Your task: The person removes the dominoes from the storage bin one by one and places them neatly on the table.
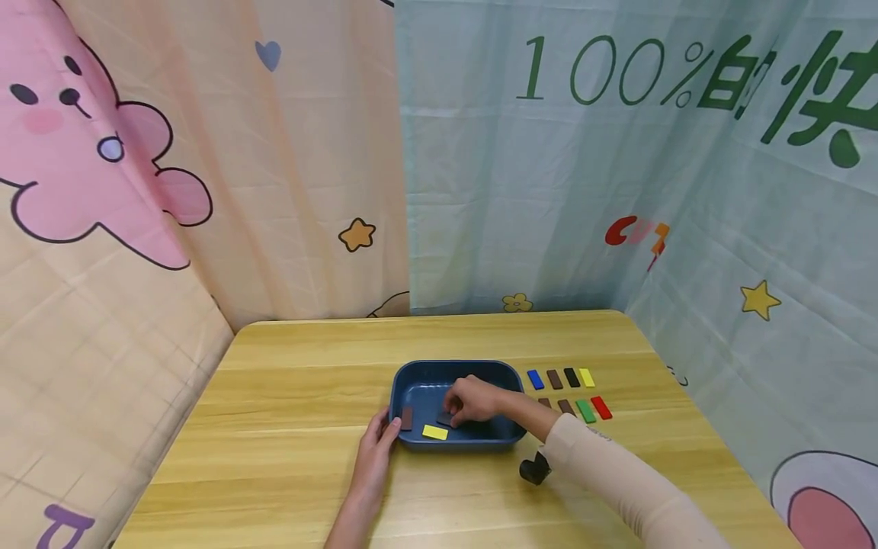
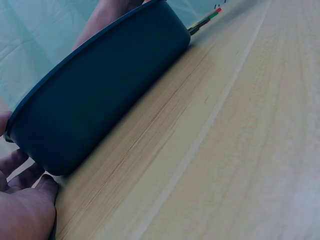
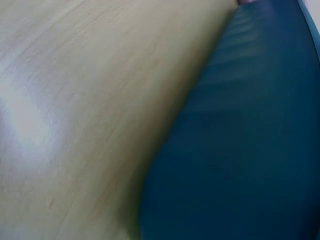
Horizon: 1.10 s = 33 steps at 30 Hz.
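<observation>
A dark blue rectangular tray (image 1: 458, 445) sits on the wooden table. My left hand (image 1: 377, 438) grips its near left corner, thumb at the rim; in the left wrist view the fingers (image 2: 25, 175) lie against the outer wall. Reaching over the right side, my right hand (image 1: 473, 399) is down inside the tray and pinches a black tile (image 1: 443, 418) close over the tray floor. A brown tile (image 1: 407, 418) lies at the tray's left end, and a yellow tile (image 1: 435, 432) near its front wall. The right wrist view shows mostly the tray's outer wall (image 3: 235, 150).
Right of the tray, small tiles lie in two rows: blue (image 1: 535, 379), brown (image 1: 554, 379), black (image 1: 571, 377) and yellow (image 1: 587, 377) behind, browns, green (image 1: 585, 411) and red (image 1: 601, 408) in front. A black device (image 1: 535, 468) shows below the right wrist. Printed curtains enclose the table (image 1: 288, 427).
</observation>
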Each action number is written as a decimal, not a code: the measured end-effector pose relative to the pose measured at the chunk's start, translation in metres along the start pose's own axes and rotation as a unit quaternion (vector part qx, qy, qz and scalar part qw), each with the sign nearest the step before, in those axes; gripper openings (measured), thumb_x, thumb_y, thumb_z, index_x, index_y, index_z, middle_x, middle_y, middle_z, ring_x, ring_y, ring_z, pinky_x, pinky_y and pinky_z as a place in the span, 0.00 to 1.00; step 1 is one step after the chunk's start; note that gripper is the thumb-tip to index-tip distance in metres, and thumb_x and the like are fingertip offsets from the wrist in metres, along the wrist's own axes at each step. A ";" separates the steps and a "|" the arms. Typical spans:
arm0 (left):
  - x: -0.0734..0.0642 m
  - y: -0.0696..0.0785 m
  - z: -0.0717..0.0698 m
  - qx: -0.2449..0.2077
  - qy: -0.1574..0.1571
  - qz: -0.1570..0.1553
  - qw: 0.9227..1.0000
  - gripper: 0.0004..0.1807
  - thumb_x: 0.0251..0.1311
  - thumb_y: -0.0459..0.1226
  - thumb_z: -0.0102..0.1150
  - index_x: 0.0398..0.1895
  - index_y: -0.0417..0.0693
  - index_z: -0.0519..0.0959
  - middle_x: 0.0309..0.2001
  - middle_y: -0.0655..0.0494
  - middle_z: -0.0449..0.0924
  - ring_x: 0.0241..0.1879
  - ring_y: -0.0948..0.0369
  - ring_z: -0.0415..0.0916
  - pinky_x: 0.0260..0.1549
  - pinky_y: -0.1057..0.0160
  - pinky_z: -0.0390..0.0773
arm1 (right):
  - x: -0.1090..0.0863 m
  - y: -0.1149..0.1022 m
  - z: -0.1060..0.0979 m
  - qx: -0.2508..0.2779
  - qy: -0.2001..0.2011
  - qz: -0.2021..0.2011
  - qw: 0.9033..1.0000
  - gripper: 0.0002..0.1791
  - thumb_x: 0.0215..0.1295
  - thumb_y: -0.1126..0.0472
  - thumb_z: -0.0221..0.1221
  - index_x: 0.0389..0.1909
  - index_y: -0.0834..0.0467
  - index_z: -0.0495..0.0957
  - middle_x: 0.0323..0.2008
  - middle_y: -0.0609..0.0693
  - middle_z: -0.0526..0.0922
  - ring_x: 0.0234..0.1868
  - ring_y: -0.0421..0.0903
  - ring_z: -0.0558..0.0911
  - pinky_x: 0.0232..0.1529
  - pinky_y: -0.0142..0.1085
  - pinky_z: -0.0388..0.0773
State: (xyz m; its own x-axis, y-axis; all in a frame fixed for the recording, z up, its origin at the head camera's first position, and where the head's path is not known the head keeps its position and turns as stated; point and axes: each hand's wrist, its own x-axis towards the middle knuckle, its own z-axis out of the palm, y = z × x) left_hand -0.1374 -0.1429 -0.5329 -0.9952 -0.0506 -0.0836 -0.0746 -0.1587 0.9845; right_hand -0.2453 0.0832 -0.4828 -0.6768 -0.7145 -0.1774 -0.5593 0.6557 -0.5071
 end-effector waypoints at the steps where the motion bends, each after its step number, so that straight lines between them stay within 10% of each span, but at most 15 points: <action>1: 0.000 0.000 0.000 -0.001 0.000 -0.003 1.000 0.31 0.80 0.40 0.50 0.77 0.31 0.60 0.74 0.32 0.61 0.74 0.42 0.57 0.73 0.45 0.58 | 0.000 0.000 0.000 0.005 -0.001 0.000 1.000 0.06 0.62 0.65 0.73 0.38 0.57 0.86 0.29 0.39 0.80 0.31 0.34 0.76 0.36 0.27 0.77; 33: 0.001 0.000 0.001 0.001 0.007 0.002 1.000 0.30 0.80 0.39 0.49 0.76 0.28 0.60 0.73 0.31 0.62 0.74 0.42 0.58 0.73 0.45 0.58 | -0.047 0.009 -0.036 0.161 0.113 0.046 0.979 0.06 0.67 0.66 0.68 0.39 0.59 0.80 0.30 0.47 0.80 0.33 0.45 0.78 0.35 0.36 0.79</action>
State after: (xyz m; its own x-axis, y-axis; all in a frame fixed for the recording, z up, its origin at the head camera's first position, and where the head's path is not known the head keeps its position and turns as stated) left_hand -0.1383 -0.1423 -0.5327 -0.9946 -0.0645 -0.0817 -0.0707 -0.1567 0.9851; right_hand -0.2359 0.1311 -0.4483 -0.8260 -0.5603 -0.0624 -0.3357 0.5777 -0.7440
